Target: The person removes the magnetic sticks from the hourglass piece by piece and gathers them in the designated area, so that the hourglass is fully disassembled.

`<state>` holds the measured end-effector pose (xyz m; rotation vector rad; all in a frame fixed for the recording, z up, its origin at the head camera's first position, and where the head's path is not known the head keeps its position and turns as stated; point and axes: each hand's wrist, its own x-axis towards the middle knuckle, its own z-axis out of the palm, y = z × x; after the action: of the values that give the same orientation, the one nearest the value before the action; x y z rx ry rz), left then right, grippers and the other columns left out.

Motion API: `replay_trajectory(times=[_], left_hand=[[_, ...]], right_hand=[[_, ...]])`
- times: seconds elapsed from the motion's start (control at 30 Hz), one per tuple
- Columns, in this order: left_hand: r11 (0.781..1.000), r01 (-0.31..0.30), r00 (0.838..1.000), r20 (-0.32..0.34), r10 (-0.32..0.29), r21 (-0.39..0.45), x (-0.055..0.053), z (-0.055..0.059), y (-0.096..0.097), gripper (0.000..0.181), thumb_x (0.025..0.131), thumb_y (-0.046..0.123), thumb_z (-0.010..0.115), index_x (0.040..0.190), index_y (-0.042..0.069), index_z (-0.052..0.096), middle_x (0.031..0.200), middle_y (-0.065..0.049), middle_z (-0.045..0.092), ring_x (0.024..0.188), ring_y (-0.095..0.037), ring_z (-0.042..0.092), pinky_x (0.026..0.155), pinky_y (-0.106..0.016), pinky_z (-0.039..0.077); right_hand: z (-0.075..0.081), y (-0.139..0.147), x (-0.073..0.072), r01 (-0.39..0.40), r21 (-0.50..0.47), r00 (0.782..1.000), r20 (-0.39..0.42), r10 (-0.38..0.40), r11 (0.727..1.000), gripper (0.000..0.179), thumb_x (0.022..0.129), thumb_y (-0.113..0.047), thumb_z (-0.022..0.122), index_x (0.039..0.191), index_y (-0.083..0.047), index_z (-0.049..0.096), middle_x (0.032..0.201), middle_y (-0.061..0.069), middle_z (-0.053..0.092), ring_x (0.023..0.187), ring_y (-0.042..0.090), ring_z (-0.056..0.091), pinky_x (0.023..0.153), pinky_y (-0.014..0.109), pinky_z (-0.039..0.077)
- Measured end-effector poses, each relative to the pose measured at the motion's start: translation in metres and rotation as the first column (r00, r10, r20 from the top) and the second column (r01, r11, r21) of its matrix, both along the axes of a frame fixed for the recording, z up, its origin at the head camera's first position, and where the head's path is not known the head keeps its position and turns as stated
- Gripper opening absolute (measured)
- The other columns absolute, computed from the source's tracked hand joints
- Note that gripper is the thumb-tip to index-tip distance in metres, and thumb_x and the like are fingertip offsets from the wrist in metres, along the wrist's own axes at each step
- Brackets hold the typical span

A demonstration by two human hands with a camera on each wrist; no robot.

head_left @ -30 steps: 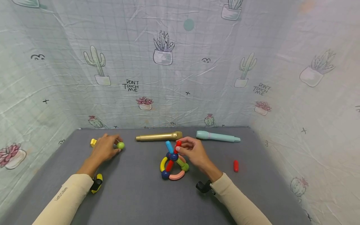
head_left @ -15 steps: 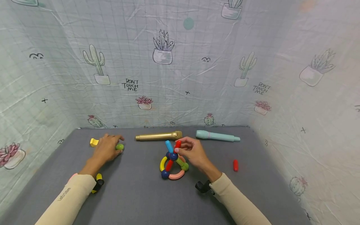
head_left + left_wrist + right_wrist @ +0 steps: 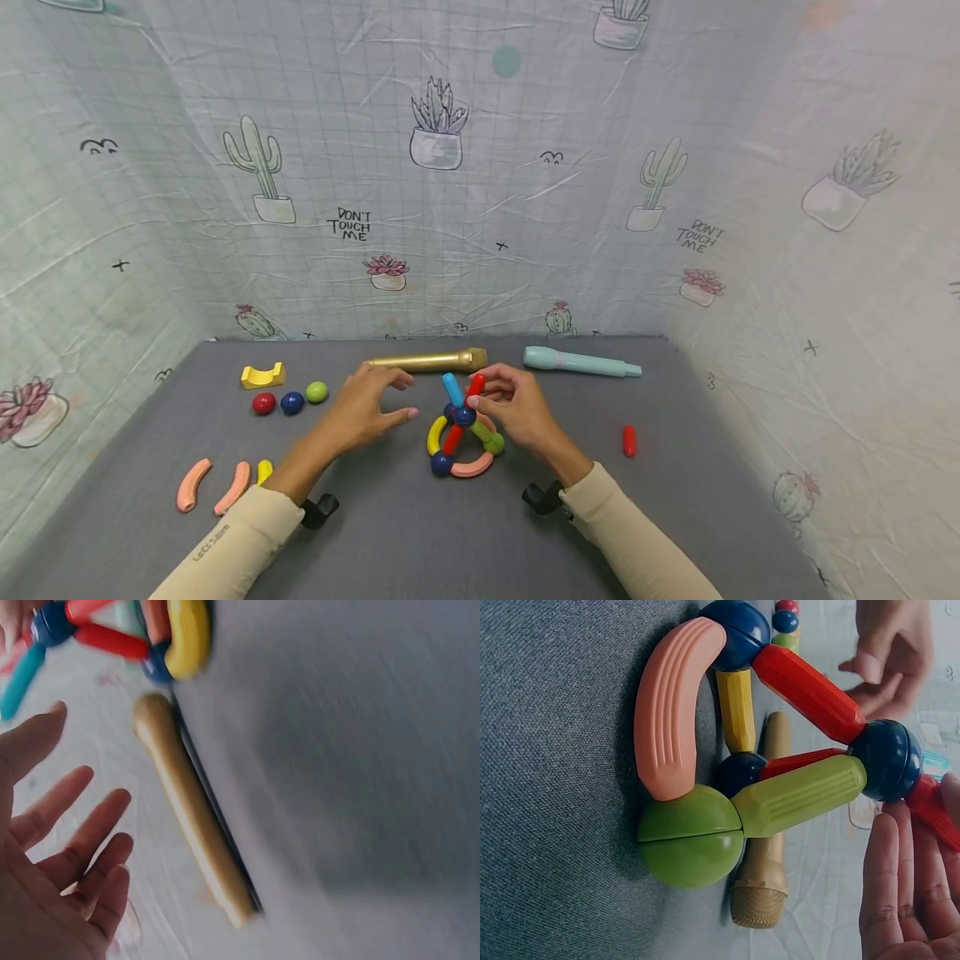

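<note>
A toy frame of balls and rods stands mid-table, with a dark blue ball (image 3: pixel 441 463) at its front corner. In the right wrist view its green ball (image 3: pixel 690 847) and curved pink rod (image 3: pixel 671 712) lie low, and straight rods slope up to a blue top ball (image 3: pixel 889 760). My right hand (image 3: pixel 517 404) pinches the upright red rod (image 3: pixel 477 385) at the top. Beside it a light blue rod (image 3: pixel 451 388) sticks up. My left hand (image 3: pixel 367 408) is left of the frame, thumb and fingers spread, holding nothing; the left wrist view shows its bare palm.
At the left lie a yellow arched block (image 3: pixel 262 377), a red ball (image 3: pixel 263 403), a blue ball (image 3: pixel 292 402), a green ball (image 3: pixel 317 392) and curved pink rods (image 3: pixel 193 484). A gold microphone (image 3: pixel 427 362) and a mint microphone (image 3: pixel 581 363) lie behind; a red rod (image 3: pixel 629 441) lies right.
My left hand has left the green ball lying on the table and moved right toward the frame, uncovering the balls and pink rods. My right hand stays on the red rod.
</note>
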<state>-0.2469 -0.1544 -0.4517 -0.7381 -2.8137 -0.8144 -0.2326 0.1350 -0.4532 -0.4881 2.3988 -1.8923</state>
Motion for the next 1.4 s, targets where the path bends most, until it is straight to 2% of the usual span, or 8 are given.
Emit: replay_trajectory(times=[0.17,0.3,0.47,0.7,0.9,1.17,1.3,1.4], left_hand=[[0.987,0.048,0.993,0.099,-0.064,0.153,0.007,0.000,0.031,0.042,0.092,0.035,0.085,0.127,0.015,0.072,0.121,-0.005,0.076,0.117,-0.029,0.061,0.098,-0.053,0.051],[0.951,0.046,0.975,0.196,-0.110,0.305,0.008,-0.007,0.046,0.037,0.093,0.037,0.084,0.122,0.017,0.072,0.120,-0.005,0.075,0.118,-0.034,0.064,0.098,-0.053,0.053],[0.901,0.022,0.959,0.246,-0.142,0.432,0.005,-0.016,0.057,0.026,0.094,0.031,0.084,0.112,0.016,0.073,0.112,-0.004,0.076,0.115,-0.032,0.068,0.095,-0.050,0.057],[0.880,0.013,0.947,0.275,-0.163,0.476,0.005,-0.025,0.063,0.023,0.096,0.028,0.081,0.112,0.012,0.076,0.110,-0.005,0.078,0.111,-0.024,0.069,0.090,-0.038,0.056],[0.876,0.010,0.948,0.275,-0.162,0.482,0.006,-0.026,0.065,0.021,0.097,0.027,0.081,0.111,0.013,0.076,0.109,-0.005,0.078,0.111,-0.024,0.069,0.091,-0.041,0.055],[0.873,0.001,0.948,0.278,-0.157,0.488,0.009,-0.021,0.067,0.026,0.095,0.026,0.082,0.120,0.017,0.078,0.110,0.001,0.079,0.110,-0.020,0.070,0.093,-0.042,0.054],[0.875,0.016,0.956,0.249,-0.154,0.483,0.011,-0.019,0.067,0.027,0.095,0.027,0.082,0.119,0.015,0.079,0.114,0.001,0.080,0.109,-0.020,0.071,0.092,-0.043,0.055],[0.875,0.024,0.959,0.235,-0.157,0.484,0.012,-0.019,0.067,0.025,0.095,0.028,0.082,0.117,0.015,0.079,0.117,0.000,0.080,0.109,-0.021,0.071,0.094,-0.050,0.056]], right_hand=[[-0.001,0.001,0.001,-0.003,0.020,0.999,-0.049,0.004,1.000,0.031,0.094,-0.006,0.080,0.124,-0.004,0.070,0.114,0.018,0.079,0.096,0.027,0.077,0.084,0.025,0.061],[0.000,0.001,0.002,-0.004,0.043,0.997,-0.072,0.007,0.999,0.031,0.095,-0.007,0.079,0.125,-0.001,0.070,0.112,0.016,0.079,0.095,0.024,0.077,0.084,0.025,0.061],[0.002,0.002,0.003,-0.005,0.065,0.995,-0.097,0.012,0.998,0.031,0.094,-0.009,0.080,0.124,-0.005,0.072,0.111,0.014,0.079,0.095,0.023,0.077,0.085,0.026,0.061],[0.002,0.003,0.007,0.034,0.120,0.987,-0.158,-0.014,0.992,0.029,0.096,-0.011,0.080,0.123,-0.009,0.072,0.109,0.007,0.079,0.091,0.029,0.079,0.077,0.029,0.063],[-0.002,0.009,0.006,0.111,0.116,0.979,-0.182,-0.088,0.987,0.029,0.094,-0.010,0.081,0.122,-0.013,0.073,0.105,0.007,0.079,0.089,0.031,0.078,0.074,0.029,0.063],[-0.006,0.051,0.006,0.190,0.135,0.973,-0.157,-0.168,0.972,0.041,0.092,-0.008,0.083,0.128,-0.012,0.063,0.107,0.014,0.079,0.092,0.027,0.078,0.078,0.028,0.063],[-0.010,0.083,0.009,0.262,0.252,0.960,-0.162,-0.226,0.931,0.041,0.091,-0.011,0.084,0.128,-0.015,0.066,0.113,0.012,0.077,0.089,0.022,0.076,0.077,0.028,0.060],[-0.014,0.108,0.012,0.316,0.346,0.946,-0.183,-0.267,0.883,0.041,0.091,-0.012,0.085,0.129,-0.015,0.069,0.114,0.012,0.075,0.085,0.018,0.074,0.074,0.028,0.059]])
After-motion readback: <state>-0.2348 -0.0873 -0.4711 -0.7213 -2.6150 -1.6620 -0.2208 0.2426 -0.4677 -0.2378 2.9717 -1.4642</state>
